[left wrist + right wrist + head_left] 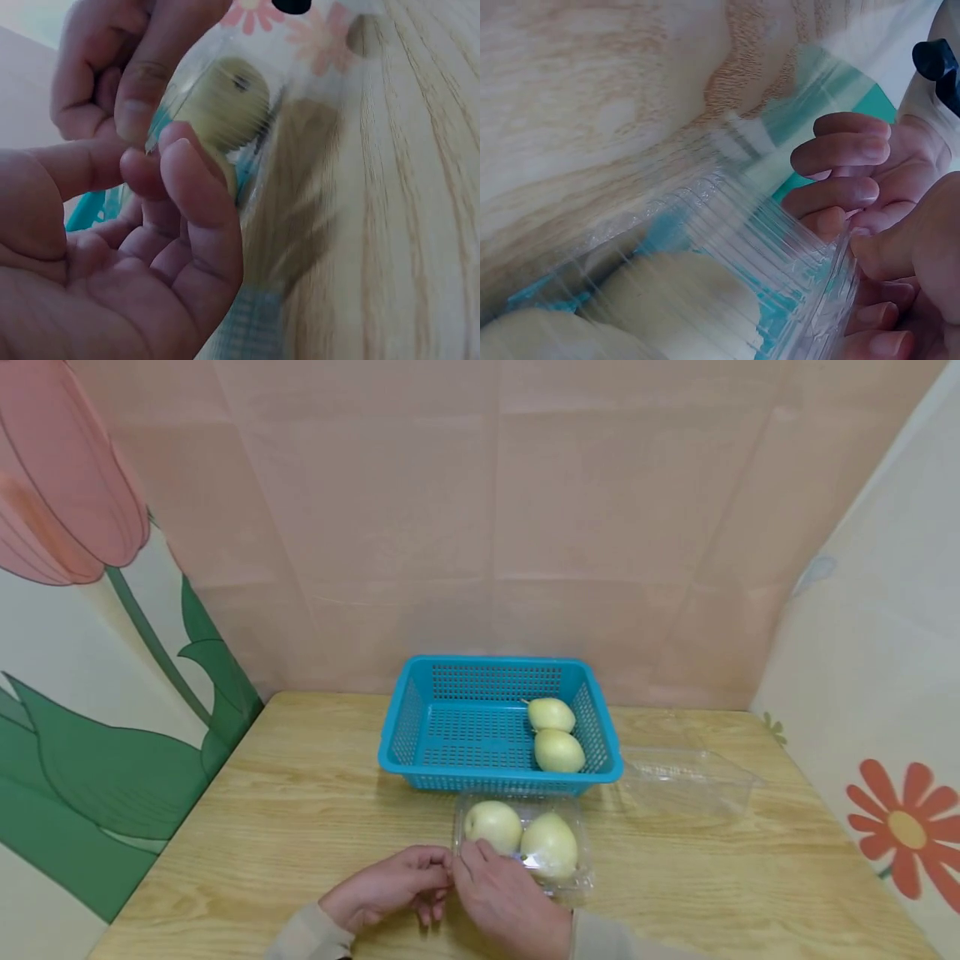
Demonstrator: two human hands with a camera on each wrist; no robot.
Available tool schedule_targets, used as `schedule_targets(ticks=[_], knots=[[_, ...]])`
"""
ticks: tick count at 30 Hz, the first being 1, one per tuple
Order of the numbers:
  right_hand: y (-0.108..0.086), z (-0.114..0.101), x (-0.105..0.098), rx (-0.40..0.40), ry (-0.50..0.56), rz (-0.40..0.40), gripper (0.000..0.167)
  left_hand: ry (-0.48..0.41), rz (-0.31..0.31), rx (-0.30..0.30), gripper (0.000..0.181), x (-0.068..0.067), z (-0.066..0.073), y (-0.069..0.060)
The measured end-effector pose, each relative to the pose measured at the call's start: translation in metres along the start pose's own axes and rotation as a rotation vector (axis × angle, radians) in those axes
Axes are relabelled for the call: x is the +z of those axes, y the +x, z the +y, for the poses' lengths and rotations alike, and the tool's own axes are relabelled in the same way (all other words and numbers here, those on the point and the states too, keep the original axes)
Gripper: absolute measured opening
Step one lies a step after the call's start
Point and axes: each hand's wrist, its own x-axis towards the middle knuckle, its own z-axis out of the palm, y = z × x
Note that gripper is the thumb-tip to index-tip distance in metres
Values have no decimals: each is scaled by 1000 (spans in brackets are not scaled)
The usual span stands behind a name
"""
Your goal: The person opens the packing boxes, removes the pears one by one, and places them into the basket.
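The clear box (576, 885) of 2 pears (551, 846) lies crosswise before the blue basket (495, 779), rightward of the left hand (397, 885); it and the nearer right hand (506, 893) pinch its near-left corner.

The near left hand (112, 259) and farther right hand (124, 71) pinch the edge of a clear box (182, 96); a pear (229, 97) sits inside, wooden table (420, 195) at right.

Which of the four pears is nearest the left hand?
The left pear in the clear box, on the left hand's side; its neighbour sits farther right, and two more pears lie in the blue basket.
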Motion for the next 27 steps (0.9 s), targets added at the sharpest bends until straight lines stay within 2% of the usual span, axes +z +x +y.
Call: schedule_targets(ticks=[1,3,6,15,18,22,24,27], knots=[[6,-5,-10,21,-18,-15,34,3,5,1,21,1,0,0],[8,-6,-16,35,-32,-31,39,6,21,6,18,2,0,0],[5,-1,-21,3,-19,-47,43,-3,45,5,10,5,0,0],[2,-2,-19,28,6,-34,48,-52,84,-5,7,12,1,2],[5,0,-24,50,26,-5,44,-65,99,-9,7,13,-1,3],[18,8,-39,93,33,48,30,-85,110,-22,5,14,-2,3],[22,10,-45,96,57,46,30,-93,108,-26,4,14,-1,2],[22,11,-45,56,61,12,28,-95,95,-36,8,13,0,2]])
